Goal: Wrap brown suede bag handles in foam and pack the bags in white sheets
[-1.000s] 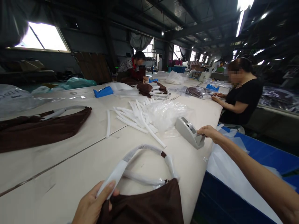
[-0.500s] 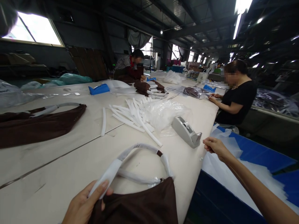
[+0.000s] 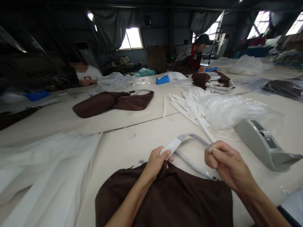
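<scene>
A dark brown bag (image 3: 189,198) lies in front of me on the table, its handle (image 3: 191,136) arching up in whitish wrapping. My left hand (image 3: 158,160) is closed around the handle's left part, thumb on a white foam sleeve (image 3: 172,146). Over the right side of the handle, my right hand (image 3: 227,162) is pinched shut. A tiny pale sliver shows at its fingertips, seemingly a piece of clear tape. To the right of that hand stands a grey tape dispenser (image 3: 262,145).
White foam strips (image 3: 184,108) and crumpled clear plastic (image 3: 232,110) lie beyond the handle. Another brown bag (image 3: 113,102) rests farther left. White sheets (image 3: 47,176) cover the near left. A blue tape dispenser (image 3: 162,79) sits farther back. Two co-workers (image 3: 191,56) are across the table.
My view has swung left. My right hand has come from beside the grey dispenser's cutter to the bag handle. My left hand still grips the wrapped handle.
</scene>
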Tool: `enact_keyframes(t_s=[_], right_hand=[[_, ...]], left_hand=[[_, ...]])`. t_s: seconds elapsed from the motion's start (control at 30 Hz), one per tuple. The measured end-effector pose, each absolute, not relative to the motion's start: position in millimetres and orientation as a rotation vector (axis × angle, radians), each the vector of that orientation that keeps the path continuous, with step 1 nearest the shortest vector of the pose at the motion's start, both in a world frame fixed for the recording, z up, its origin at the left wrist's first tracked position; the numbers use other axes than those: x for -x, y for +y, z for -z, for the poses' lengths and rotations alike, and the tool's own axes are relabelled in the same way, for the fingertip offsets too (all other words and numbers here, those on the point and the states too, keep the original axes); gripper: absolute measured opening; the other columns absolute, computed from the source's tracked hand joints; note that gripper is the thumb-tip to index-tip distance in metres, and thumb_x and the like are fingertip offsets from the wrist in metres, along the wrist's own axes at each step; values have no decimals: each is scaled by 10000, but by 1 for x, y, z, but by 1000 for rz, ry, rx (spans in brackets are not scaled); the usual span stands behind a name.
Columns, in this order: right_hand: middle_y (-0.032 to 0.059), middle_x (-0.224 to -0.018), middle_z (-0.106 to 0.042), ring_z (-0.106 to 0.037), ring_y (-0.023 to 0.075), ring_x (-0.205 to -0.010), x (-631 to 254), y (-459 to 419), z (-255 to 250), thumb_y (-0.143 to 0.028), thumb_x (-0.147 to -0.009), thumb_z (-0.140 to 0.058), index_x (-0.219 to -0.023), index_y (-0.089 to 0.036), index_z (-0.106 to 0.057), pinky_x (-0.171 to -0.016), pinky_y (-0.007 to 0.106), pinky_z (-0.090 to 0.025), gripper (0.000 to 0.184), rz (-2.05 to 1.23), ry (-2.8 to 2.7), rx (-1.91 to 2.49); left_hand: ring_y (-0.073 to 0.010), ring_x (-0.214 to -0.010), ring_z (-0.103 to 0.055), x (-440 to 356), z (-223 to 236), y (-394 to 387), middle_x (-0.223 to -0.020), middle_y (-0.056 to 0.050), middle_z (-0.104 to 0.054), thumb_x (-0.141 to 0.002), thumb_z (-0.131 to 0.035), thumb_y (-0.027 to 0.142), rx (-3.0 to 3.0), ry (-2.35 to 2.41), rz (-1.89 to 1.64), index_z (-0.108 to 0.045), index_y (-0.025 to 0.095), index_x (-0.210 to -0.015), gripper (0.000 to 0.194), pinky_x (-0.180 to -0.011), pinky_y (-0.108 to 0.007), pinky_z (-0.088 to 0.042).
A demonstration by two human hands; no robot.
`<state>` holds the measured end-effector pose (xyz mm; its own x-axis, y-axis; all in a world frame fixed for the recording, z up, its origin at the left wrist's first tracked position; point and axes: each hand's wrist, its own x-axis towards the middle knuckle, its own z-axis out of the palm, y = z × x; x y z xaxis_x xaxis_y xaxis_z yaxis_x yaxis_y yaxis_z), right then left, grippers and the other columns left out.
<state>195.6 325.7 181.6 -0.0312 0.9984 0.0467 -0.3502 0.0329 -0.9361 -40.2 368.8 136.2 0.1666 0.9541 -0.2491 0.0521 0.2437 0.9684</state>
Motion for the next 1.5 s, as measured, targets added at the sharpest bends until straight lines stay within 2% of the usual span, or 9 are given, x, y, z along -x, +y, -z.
enact_keyframes(t_s=[0.07,0.17,0.27,0.4,0.73,0.97,1.13,1.3,1.5], right_hand=[[-28,-537,-532,-481,128,-544,-153,344,-174,-422,-808,-736,-784,-197,-613,-565,272,-358,258,-1547,-1012,744],[-11,-589,-589,-471,112,-542,-118,362,-146,-457,-799,-743,-754,-176,-605,-547,256,-342,316,-1676,-1046,812],[-6,-589,-604,-433,92,-508,-111,366,-122,-491,-782,-752,-678,-164,-582,-517,246,-319,383,-1617,-1053,964],[-25,-512,-543,-410,85,-477,-111,363,-111,-517,-773,-752,-613,-167,-547,-500,243,-310,437,-1566,-1017,1068],[-4,-607,-603,-445,88,-529,-107,363,-105,-489,-832,-705,-666,-169,-558,-532,241,-335,389,-1585,-1046,986],[36,-745,-670,-557,127,-655,-112,366,-103,-477,-832,-692,-824,-152,-640,-600,251,-391,330,-1727,-1130,897],[25,-656,-675,-582,136,-597,-101,375,-102,-450,-830,-687,-861,-146,-633,-581,256,-377,310,-1695,-1139,893],[-8,-629,-625,-534,104,-549,-95,381,-92,-437,-798,-719,-855,-148,-643,-547,229,-383,304,-1626,-1083,937],[-41,-615,-578,-503,89,-531,-87,389,-93,-330,-754,-730,-814,-170,-593,-521,206,-398,219,-1591,-1005,970]], left_hand=[[-94,-423,-493,41,-134,368,-676,-13,-658,-773,-652,534,-1144,1173,-900,-597,145,-791,393,-430,-209,-356],[-107,-449,-503,42,-130,368,-663,-9,-638,-787,-638,547,-1152,1127,-931,-594,149,-777,400,-448,-225,-403],[-100,-442,-486,43,-128,368,-649,-2,-620,-805,-628,538,-1134,1115,-947,-584,151,-766,391,-436,-220,-396],[-92,-445,-483,44,-128,366,-658,-5,-621,-823,-623,513,-1137,1097,-956,-588,145,-763,375,-439,-211,-402],[-96,-493,-503,46,-128,362,-665,5,-597,-889,-588,511,-1128,971,-1010,-612,131,-898,381,-450,-198,-435],[-70,-436,-462,48,-128,361,-582,-2,-580,-877,-613,466,-953,999,-999,-611,125,-788,353,-413,-165,-370],[-62,-412,-439,53,-129,365,-554,8,-570,-865,-629,493,-891,1001,-926,-642,117,-975,393,-388,-147,-325],[-62,-397,-423,53,-132,371,-530,13,-562,-837,-654,515,-876,1100,-870,-630,106,-1135,507,-372,-140,-306],[-76,-393,-425,53,-135,373,-521,18,-556,-820,-665,542,-856,1122,-756,-477,134,-1399,733,-358,-142,-317]])
